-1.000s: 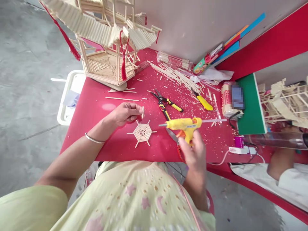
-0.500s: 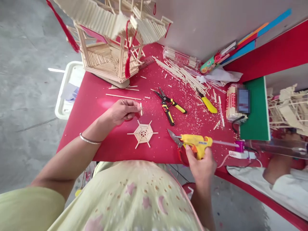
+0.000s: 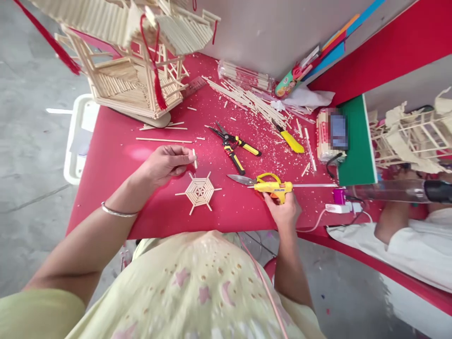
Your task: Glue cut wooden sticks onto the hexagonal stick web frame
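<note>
Left hand: the left hand (image 3: 167, 165) has its fingers pinched tight on a short stick (image 3: 195, 159). The stick points up and down, just above the web.
Right hand: the right hand (image 3: 285, 209) has its fingers around the handle of a yellow glue gun (image 3: 273, 188). The gun's tip points left, and a long glue stick (image 3: 314, 185) pokes out of its back.
Stick web: the six-armed web (image 3: 199, 192) lies flat on the red desk (image 3: 113, 193), between the two hands and near the person's tummy.
In the way: scissors (image 3: 242, 179) lie at the gun's tip, with the blade pointing to the web. The gun hides part of them, so I cannot tell if they touch.
Cutters: black and yellow cutters (image 3: 235, 159) lie above the scissors with their handles spread.
Knife: a yellow knife (image 3: 292, 141) lies near the messy stick pile (image 3: 250, 99), with little crumbs all around.
Big house: a stick house (image 3: 120, 80) with red tassels stands at the back left. A few loose sticks lie in front of it.
Right side: a stick pack (image 3: 323, 141) sits by a green board (image 3: 360, 141). A white plug block (image 3: 337, 208) is nearer the person.
Neighbour: another person's arm (image 3: 395, 223) is at the far right.
</note>
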Action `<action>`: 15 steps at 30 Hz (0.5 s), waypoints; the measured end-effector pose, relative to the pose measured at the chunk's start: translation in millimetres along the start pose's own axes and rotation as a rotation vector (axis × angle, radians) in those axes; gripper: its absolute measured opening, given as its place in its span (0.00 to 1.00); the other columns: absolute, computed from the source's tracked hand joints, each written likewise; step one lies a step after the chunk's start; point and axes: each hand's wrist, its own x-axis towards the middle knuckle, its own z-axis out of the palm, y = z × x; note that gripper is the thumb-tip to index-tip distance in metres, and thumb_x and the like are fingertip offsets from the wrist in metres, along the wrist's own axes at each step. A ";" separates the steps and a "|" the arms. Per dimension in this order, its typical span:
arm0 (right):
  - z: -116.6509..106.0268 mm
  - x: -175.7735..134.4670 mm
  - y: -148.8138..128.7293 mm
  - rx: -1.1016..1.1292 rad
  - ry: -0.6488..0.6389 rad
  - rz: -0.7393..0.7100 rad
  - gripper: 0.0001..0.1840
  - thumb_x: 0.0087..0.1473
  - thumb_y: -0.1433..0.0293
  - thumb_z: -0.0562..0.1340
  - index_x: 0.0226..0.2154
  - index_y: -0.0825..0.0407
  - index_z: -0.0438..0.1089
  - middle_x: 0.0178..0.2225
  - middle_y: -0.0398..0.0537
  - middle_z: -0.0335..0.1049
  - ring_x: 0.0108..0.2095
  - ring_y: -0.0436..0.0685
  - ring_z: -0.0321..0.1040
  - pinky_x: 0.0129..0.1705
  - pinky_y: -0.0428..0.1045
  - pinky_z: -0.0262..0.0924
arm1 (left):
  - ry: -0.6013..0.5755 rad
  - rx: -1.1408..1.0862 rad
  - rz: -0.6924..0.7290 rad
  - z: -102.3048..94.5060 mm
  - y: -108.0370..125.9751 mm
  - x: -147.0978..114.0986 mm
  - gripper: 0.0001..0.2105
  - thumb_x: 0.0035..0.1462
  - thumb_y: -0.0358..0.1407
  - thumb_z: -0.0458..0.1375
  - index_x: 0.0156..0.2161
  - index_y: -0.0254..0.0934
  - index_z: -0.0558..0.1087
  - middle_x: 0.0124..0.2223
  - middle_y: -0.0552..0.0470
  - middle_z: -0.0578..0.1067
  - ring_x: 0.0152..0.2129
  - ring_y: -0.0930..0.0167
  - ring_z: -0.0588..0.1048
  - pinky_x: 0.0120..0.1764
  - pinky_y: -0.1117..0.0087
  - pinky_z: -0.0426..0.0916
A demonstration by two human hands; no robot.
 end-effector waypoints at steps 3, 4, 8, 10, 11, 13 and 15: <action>-16.3 15.8 -15.2 -0.040 0.105 -0.021 0.25 0.53 0.47 0.64 0.39 0.52 0.73 0.36 0.57 0.75 0.35 0.63 0.74 0.35 0.53 0.65 | 0.019 -0.022 0.004 0.1 -1.0 0.8 0.12 0.42 0.35 0.75 0.29 0.31 0.79 0.23 0.53 0.74 0.13 0.82 0.60 0.15 0.77 0.49; -24.8 14.5 -23.9 -0.032 0.146 -0.026 0.24 0.53 0.47 0.64 0.38 0.51 0.72 0.36 0.56 0.75 0.34 0.63 0.74 0.35 0.54 0.65 | 0.020 -0.026 0.001 0.1 -1.7 1.4 0.13 0.41 0.35 0.76 0.29 0.31 0.79 0.23 0.52 0.74 0.13 0.82 0.60 0.15 0.77 0.49; -58.2 -6.4 -71.5 0.204 0.190 -0.025 0.25 0.50 0.44 0.66 0.33 0.48 0.69 0.25 0.46 0.71 0.24 0.58 0.69 0.30 0.53 0.65 | -0.009 -0.026 -0.023 1.3 -5.0 2.4 0.13 0.41 0.35 0.76 0.30 0.30 0.81 0.25 0.48 0.78 0.13 0.82 0.60 0.15 0.78 0.48; -66.6 -12.2 -99.3 0.308 0.161 -0.080 0.24 0.52 0.45 0.66 0.36 0.48 0.69 0.25 0.45 0.71 0.23 0.57 0.67 0.29 0.52 0.65 | -0.014 -0.032 -0.036 2.8 -6.5 2.1 0.13 0.41 0.35 0.76 0.31 0.30 0.81 0.26 0.47 0.79 0.13 0.82 0.60 0.15 0.78 0.48; -67.9 -11.7 -112.7 0.330 0.166 -0.122 0.23 0.53 0.47 0.66 0.39 0.48 0.70 0.27 0.46 0.72 0.24 0.57 0.69 0.30 0.52 0.66 | -0.016 -0.036 -0.045 3.6 -7.3 1.8 0.13 0.40 0.35 0.76 0.31 0.30 0.81 0.26 0.47 0.78 0.12 0.82 0.60 0.15 0.78 0.48; -66.4 -5.0 -135.7 0.329 0.198 -0.212 0.22 0.56 0.51 0.65 0.44 0.50 0.70 0.32 0.50 0.74 0.30 0.59 0.72 0.34 0.53 0.68 | -0.014 -0.048 -0.061 4.9 -8.9 1.3 0.14 0.39 0.36 0.77 0.30 0.30 0.81 0.24 0.49 0.77 0.12 0.82 0.60 0.14 0.77 0.47; -62.6 6.0 -152.2 0.281 0.230 -0.271 0.19 0.58 0.54 0.64 0.45 0.50 0.69 0.35 0.51 0.73 0.34 0.61 0.74 0.35 0.53 0.68 | -0.016 -0.039 -0.068 5.7 -10.4 0.7 0.14 0.38 0.36 0.77 0.30 0.31 0.81 0.22 0.50 0.76 0.12 0.81 0.60 0.15 0.77 0.47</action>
